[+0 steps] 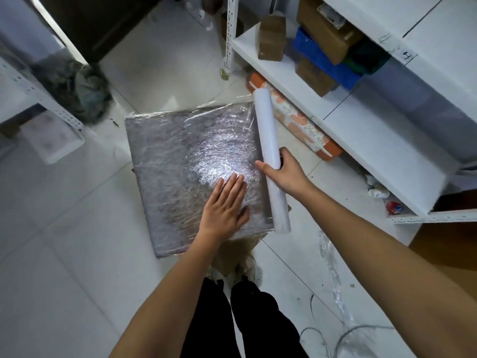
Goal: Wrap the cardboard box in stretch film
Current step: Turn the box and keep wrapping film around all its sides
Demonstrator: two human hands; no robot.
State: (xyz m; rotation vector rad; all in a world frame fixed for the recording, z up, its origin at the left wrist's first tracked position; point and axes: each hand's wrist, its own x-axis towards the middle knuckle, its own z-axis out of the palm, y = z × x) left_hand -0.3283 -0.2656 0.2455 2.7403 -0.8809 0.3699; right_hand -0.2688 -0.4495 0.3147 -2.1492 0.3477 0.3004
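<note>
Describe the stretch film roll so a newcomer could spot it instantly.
Start at the white metal shelving on the right, then drop to the film-covered cardboard box on the tiled floor in front of it. The stretch film roll lies along the box's right edge, gripped mid-length by the right hand. It is a long, plain white cylinder, unlike the orange-patterned case beside it.

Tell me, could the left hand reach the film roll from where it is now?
Probably yes. The left hand lies flat on the wrapped box, right beside the film roll the right hand holds, with nothing between them.
</note>
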